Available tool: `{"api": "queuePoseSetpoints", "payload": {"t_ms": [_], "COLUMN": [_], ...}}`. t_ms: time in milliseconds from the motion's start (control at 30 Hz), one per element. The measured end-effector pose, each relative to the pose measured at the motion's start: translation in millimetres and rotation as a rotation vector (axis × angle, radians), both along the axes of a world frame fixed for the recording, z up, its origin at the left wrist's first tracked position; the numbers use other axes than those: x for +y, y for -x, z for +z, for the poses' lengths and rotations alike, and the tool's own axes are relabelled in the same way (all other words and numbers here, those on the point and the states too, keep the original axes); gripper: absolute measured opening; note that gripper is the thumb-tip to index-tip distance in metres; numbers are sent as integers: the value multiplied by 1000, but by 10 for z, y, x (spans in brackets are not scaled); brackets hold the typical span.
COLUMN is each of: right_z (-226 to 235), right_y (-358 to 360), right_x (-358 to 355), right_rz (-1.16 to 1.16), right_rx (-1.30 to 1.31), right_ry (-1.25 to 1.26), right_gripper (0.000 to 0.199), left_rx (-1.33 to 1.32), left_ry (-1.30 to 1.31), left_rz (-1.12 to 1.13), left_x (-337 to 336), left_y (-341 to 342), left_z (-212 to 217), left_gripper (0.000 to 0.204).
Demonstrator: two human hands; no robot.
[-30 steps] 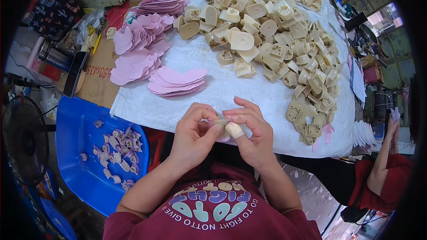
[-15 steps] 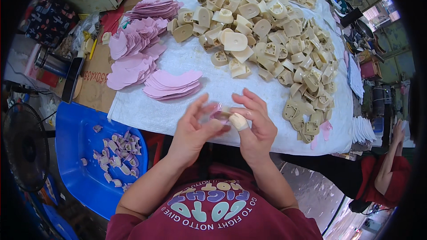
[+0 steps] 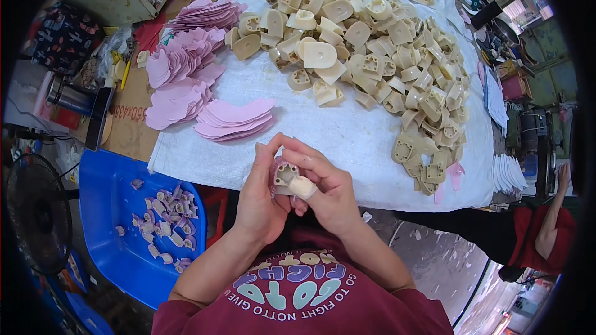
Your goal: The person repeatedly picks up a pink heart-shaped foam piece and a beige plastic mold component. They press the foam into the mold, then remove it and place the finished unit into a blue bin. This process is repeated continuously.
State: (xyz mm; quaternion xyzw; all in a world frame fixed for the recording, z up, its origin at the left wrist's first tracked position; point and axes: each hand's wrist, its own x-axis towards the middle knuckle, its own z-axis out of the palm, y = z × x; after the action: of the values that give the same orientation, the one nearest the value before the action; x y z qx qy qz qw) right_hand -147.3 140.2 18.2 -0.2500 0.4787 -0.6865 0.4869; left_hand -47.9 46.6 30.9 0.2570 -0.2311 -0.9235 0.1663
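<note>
Between my two hands is a shoe heel (image 3: 285, 175) with a pink cover around its side; its hollow face with small round posts points up. My left hand (image 3: 257, 192) cups it from the left, fingers curled round the far side. My right hand (image 3: 332, 192) closes on it from the right, its thumb wearing a pale finger cot and pressing the heel's edge. Just beyond my hands lies a fanned stack of curved pink pieces (image 3: 236, 120). A large heap of bare beige heels (image 3: 366, 43) spreads over the white cloth (image 3: 298, 115).
More pink stacks (image 3: 180, 59) lie at the back left. A blue basin (image 3: 112, 211) at my lower left holds several pink-covered heels (image 3: 164, 217). Beside it stands a dark fan (image 3: 40, 211). A phone (image 3: 99, 118) leans at the table's left edge. Another person (image 3: 540, 236) is at the right.
Both hands have come closer together and moved slightly left and toward me. The heel between them has turned so that its hollow face shows, and the fingers now wrap it more closely.
</note>
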Motion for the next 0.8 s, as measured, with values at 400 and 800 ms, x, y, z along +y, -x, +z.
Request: {"api": "queuePoseSetpoints", "payload": {"t_ms": [400,800], "right_z": [-46,-123], "right_y": [81,58], "right_x": [-42,-46], "right_rz": [56,24], "right_rx": [-61,387], "right_ry": [-52,6], "right_gripper": [36,43], "left_rx": [-96,40], "left_ry": [282,382], "left_rz": [49,-174], "left_x": [36,-160], "left_y": [62,-106], "left_z": [20,-236], "left_gripper": [55,68]}}
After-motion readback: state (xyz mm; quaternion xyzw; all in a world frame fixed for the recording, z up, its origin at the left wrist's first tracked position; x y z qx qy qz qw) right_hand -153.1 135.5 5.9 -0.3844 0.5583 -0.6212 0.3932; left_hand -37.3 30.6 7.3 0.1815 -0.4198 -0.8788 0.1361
